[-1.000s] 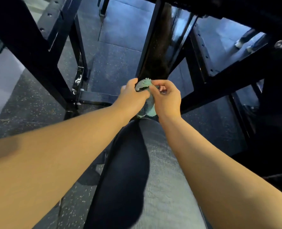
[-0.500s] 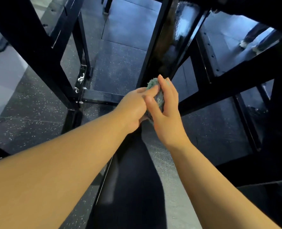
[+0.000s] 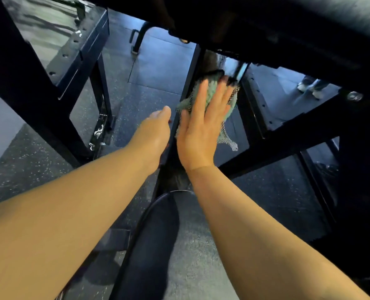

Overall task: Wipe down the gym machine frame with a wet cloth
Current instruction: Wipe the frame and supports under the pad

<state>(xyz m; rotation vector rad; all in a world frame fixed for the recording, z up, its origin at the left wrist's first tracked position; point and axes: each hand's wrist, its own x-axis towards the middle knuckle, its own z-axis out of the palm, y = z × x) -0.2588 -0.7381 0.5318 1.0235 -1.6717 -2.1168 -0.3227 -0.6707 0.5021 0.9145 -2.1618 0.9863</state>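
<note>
1. A dark rubber floor (image 3: 158, 68) fills the view below me. It is laid in large tiles with visible seams and flecked with pale specks, most plainly at the left.
2. The black machine frame (image 3: 39, 109) stands directly on this floor. One glossy upright leg (image 3: 104, 113) meets it left of centre, with white marks near its foot.
3. Farther off, near the top, a bent black bar (image 3: 136, 40) rests its end on a tile.
4. At the upper right, another person's pale shoes (image 3: 309, 89) stand on the floor beyond the frame.
</note>
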